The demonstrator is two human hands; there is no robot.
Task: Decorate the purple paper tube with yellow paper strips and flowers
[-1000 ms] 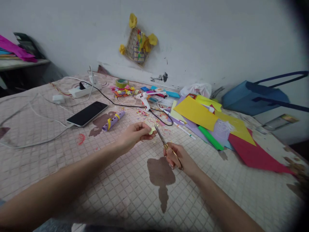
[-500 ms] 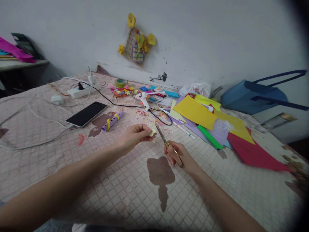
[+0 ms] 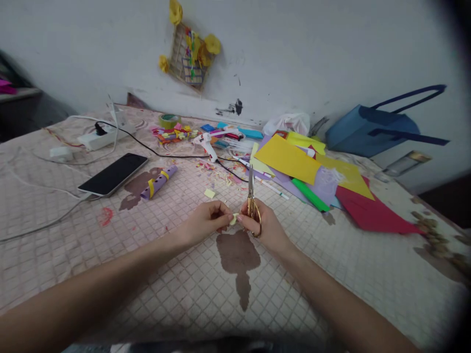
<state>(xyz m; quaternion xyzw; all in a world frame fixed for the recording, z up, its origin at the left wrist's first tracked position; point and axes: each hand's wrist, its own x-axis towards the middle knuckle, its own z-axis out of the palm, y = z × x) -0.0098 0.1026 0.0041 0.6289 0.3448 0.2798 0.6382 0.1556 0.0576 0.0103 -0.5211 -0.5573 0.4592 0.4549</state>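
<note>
Right grip (image 3: 268, 227), holding scissors (image 3: 250, 200), had neared left grip (image 3: 207, 220), which pinched a yellow piece (image 3: 233, 219). It seemed cut; beyond both, a square (image 3: 209, 193) lay unshaped.

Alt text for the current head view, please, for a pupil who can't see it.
The left hand pinches a small pale-yellow piece; the right hand, close beside, holds gold-handled scissors. Beyond lie a glue gun and coloured sheets.

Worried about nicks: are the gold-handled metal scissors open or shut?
Shut, or nearly: the scissors in the right hand show their blades together, with no clear gap.
</note>
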